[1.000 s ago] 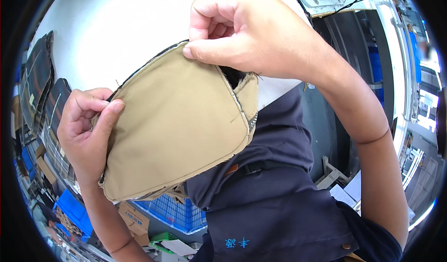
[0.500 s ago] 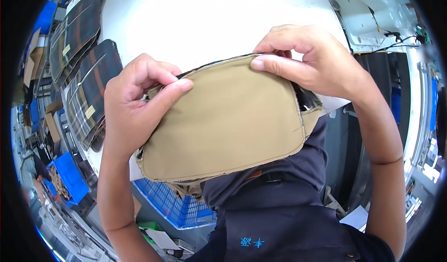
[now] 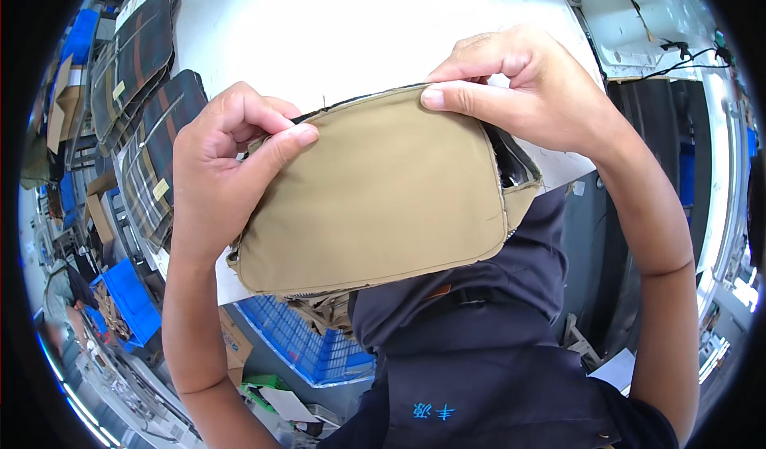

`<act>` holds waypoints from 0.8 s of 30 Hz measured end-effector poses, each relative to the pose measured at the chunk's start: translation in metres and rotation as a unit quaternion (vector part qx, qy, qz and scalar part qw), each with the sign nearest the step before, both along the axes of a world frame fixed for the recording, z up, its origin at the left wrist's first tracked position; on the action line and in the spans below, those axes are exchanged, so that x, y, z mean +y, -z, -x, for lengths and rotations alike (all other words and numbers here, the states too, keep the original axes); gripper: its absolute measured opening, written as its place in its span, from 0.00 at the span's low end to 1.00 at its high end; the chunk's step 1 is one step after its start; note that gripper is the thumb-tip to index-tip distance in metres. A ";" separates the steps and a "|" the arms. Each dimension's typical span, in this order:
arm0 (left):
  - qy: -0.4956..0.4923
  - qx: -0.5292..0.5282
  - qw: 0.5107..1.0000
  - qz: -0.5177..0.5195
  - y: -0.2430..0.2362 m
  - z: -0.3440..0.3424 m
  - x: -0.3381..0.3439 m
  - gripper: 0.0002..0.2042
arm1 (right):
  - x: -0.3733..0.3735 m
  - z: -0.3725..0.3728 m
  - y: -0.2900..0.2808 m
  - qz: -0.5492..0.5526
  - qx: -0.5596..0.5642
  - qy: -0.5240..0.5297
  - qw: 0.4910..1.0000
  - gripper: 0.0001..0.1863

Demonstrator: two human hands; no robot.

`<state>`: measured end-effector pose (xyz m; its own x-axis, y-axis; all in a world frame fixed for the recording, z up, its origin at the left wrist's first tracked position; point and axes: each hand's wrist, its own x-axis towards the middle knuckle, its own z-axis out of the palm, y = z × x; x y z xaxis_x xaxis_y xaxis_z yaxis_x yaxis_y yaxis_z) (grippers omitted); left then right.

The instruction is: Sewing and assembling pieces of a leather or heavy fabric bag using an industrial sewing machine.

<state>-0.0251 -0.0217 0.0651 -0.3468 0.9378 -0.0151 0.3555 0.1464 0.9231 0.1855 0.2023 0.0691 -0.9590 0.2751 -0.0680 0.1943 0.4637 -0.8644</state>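
1. The white table [image 3: 239, 34] is the biggest; over its near edge, the tan cloth bag [image 3: 375, 193] is held up.
2. It looks light and soft to me, little slippery, not fragile, though raw edges may fray.
3. The left hand [image 3: 227, 154] and right hand [image 3: 542, 90] each pinch its top rim [image 3: 367, 99].
4. This stitched rim, I judge, gives the firmest hold.

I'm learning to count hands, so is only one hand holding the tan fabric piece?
No, the left hand and the right hand both pinch the tan fabric piece along its upper edge.
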 end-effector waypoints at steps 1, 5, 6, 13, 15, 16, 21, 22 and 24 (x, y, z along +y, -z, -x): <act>-0.014 -0.008 1.000 -0.001 0.001 0.000 0.000 0.06 | 0.000 -0.001 0.003 0.010 0.013 0.001 1.000 0.12; -0.060 0.008 0.997 0.047 -0.011 -0.010 0.009 0.07 | 0.002 -0.005 0.008 0.051 0.015 0.007 0.999 0.12; -0.055 0.016 0.997 0.053 -0.013 -0.007 0.010 0.07 | 0.001 -0.005 0.010 0.057 0.023 0.011 0.998 0.12; 0.058 0.234 0.970 0.019 -0.028 0.010 0.026 0.05 | 0.002 -0.011 0.024 0.100 0.081 0.049 0.990 0.12; 0.036 0.169 0.983 0.070 -0.027 0.015 0.031 0.06 | 0.002 -0.009 0.029 0.111 0.099 0.057 0.987 0.12; 0.008 0.100 0.988 0.119 -0.028 0.018 0.035 0.06 | 0.002 -0.009 0.029 0.110 0.101 0.062 0.987 0.12; 0.039 0.135 0.984 0.112 -0.061 0.031 0.066 0.06 | -0.005 -0.009 0.012 0.097 0.147 0.104 0.979 0.11; 0.053 0.156 0.980 0.108 -0.069 0.032 0.076 0.06 | -0.007 -0.010 0.007 0.102 0.170 0.128 0.972 0.11; 0.068 0.160 0.974 0.147 -0.088 0.035 0.097 0.06 | -0.008 -0.012 -0.006 0.131 0.194 0.133 0.963 0.10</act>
